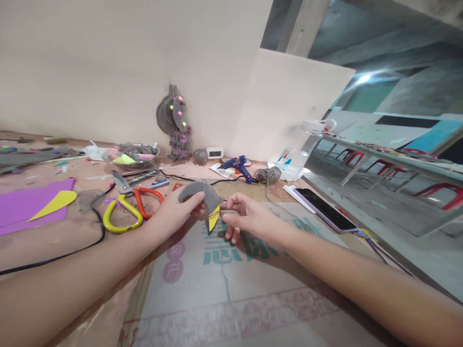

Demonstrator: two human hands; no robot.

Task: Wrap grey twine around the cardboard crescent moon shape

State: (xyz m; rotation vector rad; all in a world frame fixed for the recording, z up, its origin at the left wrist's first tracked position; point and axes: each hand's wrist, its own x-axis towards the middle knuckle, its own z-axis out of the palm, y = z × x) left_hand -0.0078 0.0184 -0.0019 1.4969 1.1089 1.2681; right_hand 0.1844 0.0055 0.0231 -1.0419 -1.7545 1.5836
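Observation:
My left hand (186,206) is closed on a curved crescent (204,192) wrapped in grey yarn, its thumb lying on top. The crescent's lower tip (214,219) is bare yellow with a strand of yarn across it. Just right of that tip is my right hand (240,217), its fingers curled with thumb and index close together. A thin strand seems to run between the crescent and these fingers, but it is too small to make out clearly. Both hands are above a printed cardboard sheet (202,299).
Yellow-and-red-handled scissors (123,221), purple sheets (21,207) and a yellow cutout (56,203) lie left. Behind are a blue glue gun (238,166), a yarn bundle (267,174) and a decorated grey crescent (173,115). A phone (325,209) and bottle (302,149) are right.

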